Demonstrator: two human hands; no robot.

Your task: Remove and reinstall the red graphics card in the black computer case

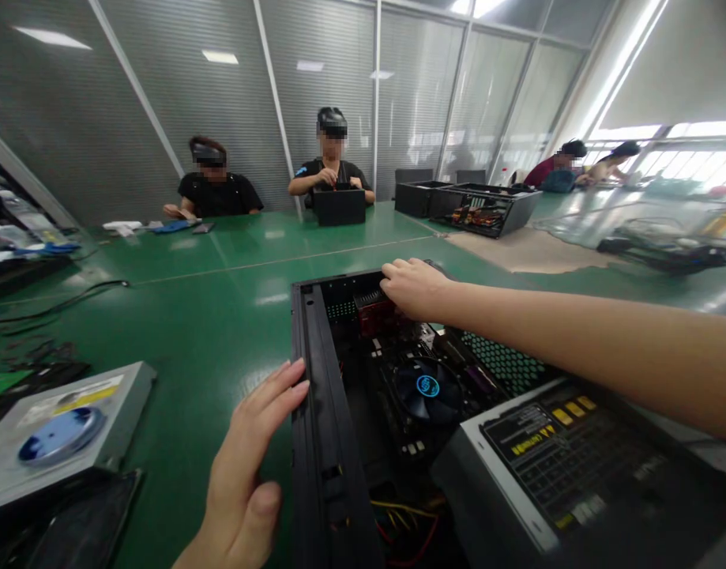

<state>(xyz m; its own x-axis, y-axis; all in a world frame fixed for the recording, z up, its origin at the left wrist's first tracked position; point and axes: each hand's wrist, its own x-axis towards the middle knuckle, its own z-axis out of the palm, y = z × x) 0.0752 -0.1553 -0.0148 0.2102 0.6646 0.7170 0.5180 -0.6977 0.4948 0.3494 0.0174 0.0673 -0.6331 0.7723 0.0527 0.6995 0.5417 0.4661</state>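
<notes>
An open black computer case [324,442] lies on the green table in front of me. Inside it I see a motherboard with a round black cooler fan [426,387] that has a blue centre, and a grey power supply [567,458] at the near right. My left hand [250,466] rests flat and open against the case's left wall, fingers stretched out. My right hand [413,286] reaches over the case to its far end, fingers curled down onto a red-black part [374,310] there. What the fingers grip is hidden.
A grey optical drive [60,431] lies at the near left, with black cables [54,304] beyond it. Two people sit at the far side, one with a small black case [339,205]. More open cases [481,207] stand at the back right, where two other people sit.
</notes>
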